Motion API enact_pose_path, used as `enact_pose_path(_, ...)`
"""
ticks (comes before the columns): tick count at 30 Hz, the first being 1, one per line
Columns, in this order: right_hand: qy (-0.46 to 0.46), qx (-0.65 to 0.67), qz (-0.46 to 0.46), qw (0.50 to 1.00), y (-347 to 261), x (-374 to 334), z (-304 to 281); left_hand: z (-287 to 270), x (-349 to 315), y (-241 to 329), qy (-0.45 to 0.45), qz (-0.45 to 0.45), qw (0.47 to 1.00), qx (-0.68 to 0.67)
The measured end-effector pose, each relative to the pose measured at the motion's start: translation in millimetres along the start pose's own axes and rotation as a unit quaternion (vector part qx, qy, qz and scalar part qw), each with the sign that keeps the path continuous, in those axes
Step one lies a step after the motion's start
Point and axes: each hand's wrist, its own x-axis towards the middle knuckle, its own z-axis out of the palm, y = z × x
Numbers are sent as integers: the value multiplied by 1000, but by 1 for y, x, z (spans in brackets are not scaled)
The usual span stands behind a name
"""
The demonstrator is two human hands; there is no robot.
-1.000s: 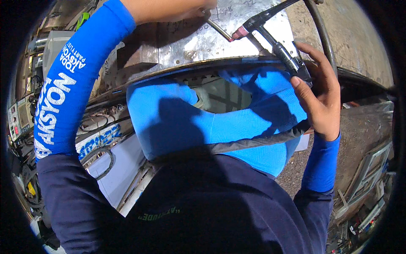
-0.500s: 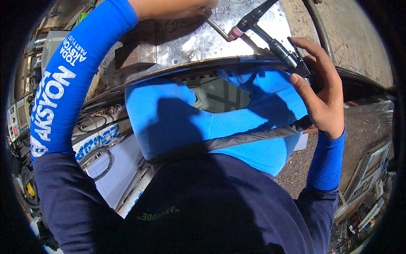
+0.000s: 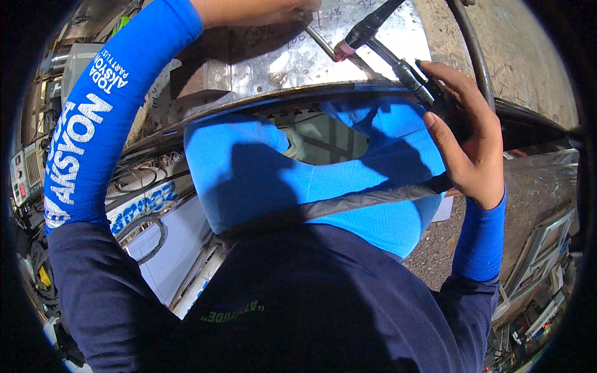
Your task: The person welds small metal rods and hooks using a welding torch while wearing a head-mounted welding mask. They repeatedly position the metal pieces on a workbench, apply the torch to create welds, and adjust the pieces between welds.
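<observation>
My right hand [image 3: 471,133] is wrapped round the black handle of a TIG welding torch [image 3: 395,61], thumb on the near side and forefinger along the far side. The torch slants up and left, and its pinkish cup [image 3: 343,49] is at the near end of a thin metal tube [image 3: 318,39]. A small red spot shows there; whether cup and tube touch I cannot tell. At the top edge my left hand [image 3: 273,12] is closed at the tube's far end, its fingers partly cut off by the picture. Tube and cup are over a shiny metal plate [image 3: 267,78] with handwritten marks.
A brown metal block [image 3: 199,71] stands on the plate's left part. A thick dark hose [image 3: 476,46] curves down beside my right hand. Below the table edge are my blue-clad legs [image 3: 249,174]. A machine with a panel [image 3: 28,174] stands far left; frames [image 3: 547,239] lean at right.
My right hand has shifted slightly down with the torch handle, and the hose beside it has moved nearer the hand. The left hand and the tube have barely moved.
</observation>
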Motion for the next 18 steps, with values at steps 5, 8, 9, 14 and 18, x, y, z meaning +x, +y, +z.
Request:
enact_pose_path(5,30,2,-5,1000,-2,-3,6,-1,0,-1,-4,2,1000,-2)
enact_pose_path(8,49,27,4,998,0,-4,9,-2,-1,0,-8,-3,1000,0)
enact_pose_path(9,48,25,0,999,0,-4,10,-3,-3,1,-12,-7,1000,2)
enact_pose_path(14,16,-50,-29,998,4,-9,7,2,1,-3,-8,0,1000,5)
enact_pose_path(18,50,15,6,999,9,-12,12,2,-5,5,-9,-70,997,-20)
